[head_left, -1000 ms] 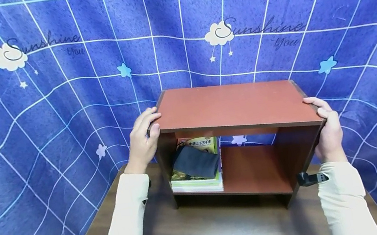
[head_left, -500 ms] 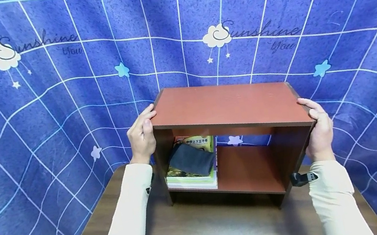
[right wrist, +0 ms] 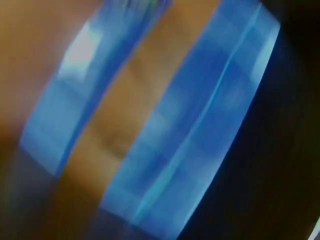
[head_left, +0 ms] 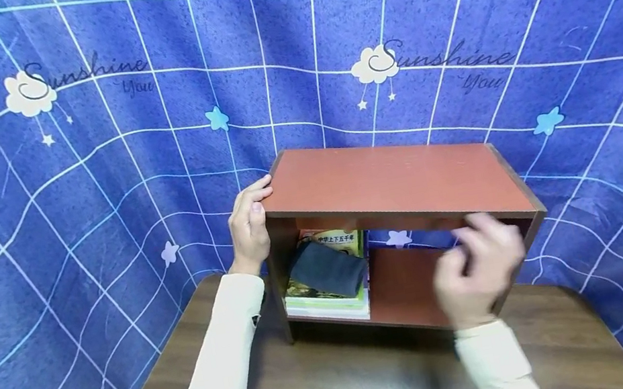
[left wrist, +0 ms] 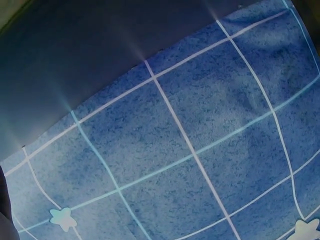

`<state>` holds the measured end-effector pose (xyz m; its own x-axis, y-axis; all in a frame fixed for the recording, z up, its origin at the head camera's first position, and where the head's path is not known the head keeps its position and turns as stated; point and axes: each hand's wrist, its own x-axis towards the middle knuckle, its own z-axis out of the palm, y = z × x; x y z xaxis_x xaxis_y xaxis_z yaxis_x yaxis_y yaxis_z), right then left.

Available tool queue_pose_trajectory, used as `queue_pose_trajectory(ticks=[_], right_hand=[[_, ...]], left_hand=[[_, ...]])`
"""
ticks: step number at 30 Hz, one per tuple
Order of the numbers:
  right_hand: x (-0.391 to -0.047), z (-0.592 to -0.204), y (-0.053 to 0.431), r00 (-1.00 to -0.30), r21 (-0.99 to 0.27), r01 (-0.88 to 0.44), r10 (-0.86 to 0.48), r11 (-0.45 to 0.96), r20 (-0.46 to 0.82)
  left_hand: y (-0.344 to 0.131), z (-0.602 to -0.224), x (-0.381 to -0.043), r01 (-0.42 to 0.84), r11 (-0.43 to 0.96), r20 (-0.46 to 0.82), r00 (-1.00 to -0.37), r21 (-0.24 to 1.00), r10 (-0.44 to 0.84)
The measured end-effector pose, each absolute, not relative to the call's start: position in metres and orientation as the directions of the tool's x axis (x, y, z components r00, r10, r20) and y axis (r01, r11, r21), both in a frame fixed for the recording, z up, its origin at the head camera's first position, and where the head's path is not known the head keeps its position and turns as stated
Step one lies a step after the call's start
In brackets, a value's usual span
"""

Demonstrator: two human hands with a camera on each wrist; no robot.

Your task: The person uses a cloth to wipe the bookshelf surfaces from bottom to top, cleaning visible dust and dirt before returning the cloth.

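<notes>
A small wooden shelf [head_left: 394,178] with a reddish-brown top and dark side panels stands in the head view. My left hand [head_left: 250,231] holds its left top edge, fingertips over the rim and thumb by the front corner. Blurred by motion, my right hand [head_left: 477,267] hovers in front of the shelf's right half with bent fingers and nothing in them. Inside on the left lies a stack of books [head_left: 330,310], with a folded dark cloth [head_left: 326,268] on top. The left wrist view has mainly curtain; the right wrist view is smeared.
Under the shelf is a brown wooden table [head_left: 341,380], its rounded right corner visible. A blue curtain [head_left: 157,144] with white grid lines, stars and clouds hangs behind and along both sides.
My right hand has let go of the shelf's right top edge and moved left and down to its front. The left hand keeps its place on the shelf.
</notes>
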<state>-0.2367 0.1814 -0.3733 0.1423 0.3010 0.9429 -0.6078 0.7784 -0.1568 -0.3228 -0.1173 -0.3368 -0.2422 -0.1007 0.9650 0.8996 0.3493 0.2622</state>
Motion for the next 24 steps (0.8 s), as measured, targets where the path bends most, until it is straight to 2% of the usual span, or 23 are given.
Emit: queue_pose_trajectory(ticks=[1,3,5,7,8,11,14,17,21,24], right_hand=[[-0.238,-0.381,0.163,0.031,-0.124,-0.624,0.183,0.772,0.983],[-0.245,-0.397,0.13,-0.262,-0.118,-0.638,-0.07,0.761,0.962],[-0.255,-0.409,0.099,-0.55,-0.147,-0.607,-0.28,0.781,0.787],[-0.267,-0.415,0.074,-0.743,-0.178,-0.539,-0.365,0.823,0.561],[-0.274,-0.418,0.064,-0.802,-0.179,-0.501,-0.376,0.847,0.464],[-0.293,-0.423,0.046,-0.898,-0.173,-0.414,-0.37,0.894,0.238],[-0.307,-0.429,0.045,-0.922,-0.191,-0.381,-0.354,0.905,0.16],[-0.317,-0.432,0.05,-0.913,-0.259,-0.408,-0.386,0.876,0.133],[-0.327,-0.428,0.057,-0.9,-0.412,-0.43,-0.417,0.803,0.127],[-0.335,-0.422,0.06,-0.933,-0.537,-0.359,-0.274,0.764,0.234]], left_hand=[[-0.118,-0.336,-0.322,0.902,0.343,0.965,-0.241,0.261,-0.101],[-0.118,-0.334,-0.32,0.908,0.333,0.967,-0.234,0.256,-0.103],[-0.118,-0.334,-0.322,0.914,0.321,0.969,-0.226,0.248,-0.105],[-0.118,-0.337,-0.327,0.921,0.311,0.971,-0.216,0.236,-0.099],[-0.119,-0.34,-0.331,0.922,0.309,0.972,-0.215,0.234,-0.097],[-0.12,-0.351,-0.344,0.92,0.314,0.972,-0.218,0.235,-0.087],[-0.122,-0.358,-0.352,0.913,0.328,0.97,-0.228,0.243,-0.084],[-0.125,-0.36,-0.354,0.911,0.331,0.969,-0.232,0.247,-0.085],[-0.127,-0.358,-0.354,0.918,0.314,0.97,-0.226,0.242,-0.087],[-0.126,-0.359,-0.355,0.927,0.29,0.971,-0.223,0.238,-0.085]])
